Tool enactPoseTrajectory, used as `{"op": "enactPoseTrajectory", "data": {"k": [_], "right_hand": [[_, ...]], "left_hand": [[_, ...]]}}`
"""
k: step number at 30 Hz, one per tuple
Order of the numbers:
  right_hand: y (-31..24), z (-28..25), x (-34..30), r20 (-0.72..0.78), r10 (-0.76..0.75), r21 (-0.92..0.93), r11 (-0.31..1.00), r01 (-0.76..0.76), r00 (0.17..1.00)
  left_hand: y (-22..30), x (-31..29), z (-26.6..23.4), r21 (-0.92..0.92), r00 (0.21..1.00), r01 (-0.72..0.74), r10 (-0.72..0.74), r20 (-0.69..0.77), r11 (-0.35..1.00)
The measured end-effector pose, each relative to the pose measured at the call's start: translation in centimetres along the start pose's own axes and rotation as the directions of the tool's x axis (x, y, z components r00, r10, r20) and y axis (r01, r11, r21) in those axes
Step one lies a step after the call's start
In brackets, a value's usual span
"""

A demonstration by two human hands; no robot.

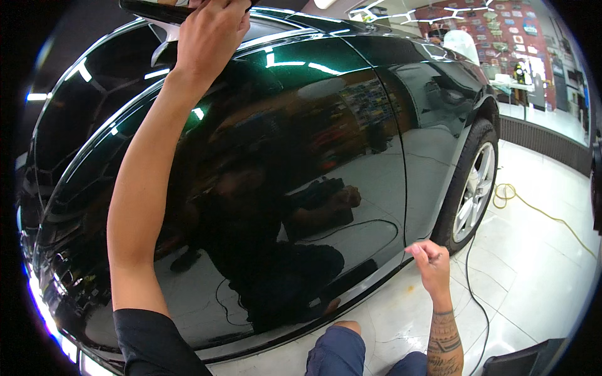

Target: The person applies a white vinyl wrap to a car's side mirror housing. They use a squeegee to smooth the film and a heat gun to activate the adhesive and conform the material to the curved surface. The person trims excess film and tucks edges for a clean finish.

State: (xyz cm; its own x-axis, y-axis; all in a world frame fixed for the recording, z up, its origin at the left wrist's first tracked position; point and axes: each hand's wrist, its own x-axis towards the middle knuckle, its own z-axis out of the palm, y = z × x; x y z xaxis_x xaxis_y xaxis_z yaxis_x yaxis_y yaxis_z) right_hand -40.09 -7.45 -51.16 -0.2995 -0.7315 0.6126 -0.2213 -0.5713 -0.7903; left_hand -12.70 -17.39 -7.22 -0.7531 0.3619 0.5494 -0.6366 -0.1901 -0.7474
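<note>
A glossy dark green-black car door (pixel 282 156) fills the middle, mirroring a crouching figure and the floor. My left hand (pixel 212 37) reaches up to the car's side mirror (pixel 153 9) at the top edge. Its fingers are bent over the mirror housing, their tips partly hidden and cut off by the frame. Low on the right, my right hand (pixel 431 262) is closed, thumb and forefinger pressed together beside the lower rear corner of the door. Whatever it pinches, if anything, is too small to make out.
A wheel (pixel 475 188) with silver spokes stands behind the door. A black cable (pixel 476 294) runs over the white tiled floor (pixel 514 250), with a yellow hose (pixel 539 210) farther right. A dark seat-like object (pixel 523 358) occupies the bottom right. Beyond glass stands a table (pixel 511 84).
</note>
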Motion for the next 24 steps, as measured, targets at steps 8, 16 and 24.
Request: {"op": "enactPoseTrajectory", "data": {"k": [8,16,24], "right_hand": [[5.1,-3.2,-9.3,-0.067,0.431,0.151,0.896,-0.417,0.900],[7.2,-1.3,-12.8,0.005,0.514,0.174,0.844,-0.507,0.858],[8.8,-0.8,-15.6,0.016,0.585,0.114,0.805,-0.583,0.811]], "left_hand": [[-0.9,-0.2,-1.8,-0.112,0.994,-0.025,0.037,0.106,0.993],[-1.3,0.2,-1.5,-0.143,0.988,-0.008,0.030,0.152,0.990],[0.2,-0.2,-0.8,-0.011,1.000,0.011,-0.011,-0.011,1.000]]}}
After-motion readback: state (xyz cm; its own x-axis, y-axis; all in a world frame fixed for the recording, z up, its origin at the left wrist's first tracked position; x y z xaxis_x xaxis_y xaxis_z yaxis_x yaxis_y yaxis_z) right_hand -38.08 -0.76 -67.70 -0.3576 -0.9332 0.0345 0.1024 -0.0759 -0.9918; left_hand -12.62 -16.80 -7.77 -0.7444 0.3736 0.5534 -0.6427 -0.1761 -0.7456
